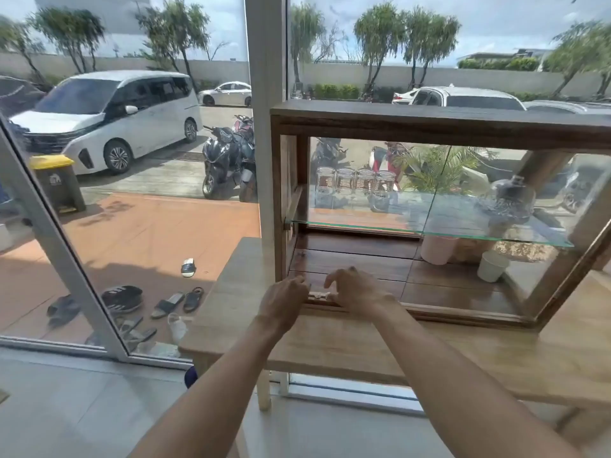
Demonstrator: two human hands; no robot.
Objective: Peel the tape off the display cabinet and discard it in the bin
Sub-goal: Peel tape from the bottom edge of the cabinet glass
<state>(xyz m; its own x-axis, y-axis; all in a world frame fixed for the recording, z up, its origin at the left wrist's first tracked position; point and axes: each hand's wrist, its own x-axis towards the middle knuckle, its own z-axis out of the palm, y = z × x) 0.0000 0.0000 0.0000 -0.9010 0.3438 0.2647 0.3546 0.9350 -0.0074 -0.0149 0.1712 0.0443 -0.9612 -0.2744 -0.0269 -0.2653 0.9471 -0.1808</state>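
Note:
A wooden display cabinet with glass panels stands on a light wooden table. A short pale strip of tape lies along the cabinet's lower front frame near its left corner. My left hand pinches at the strip's left end with its fingers curled. Over the strip's right end sits my right hand, fingers bent and fingertips on the frame. How much of the tape is lifted is hidden by both hands. No bin for the tape shows indoors.
Inside the cabinet, a glass shelf holds several jars; white cups stand on its floor. Large windows are behind and left. Outside are a yellow-lidded bin, cars, scooters and shoes.

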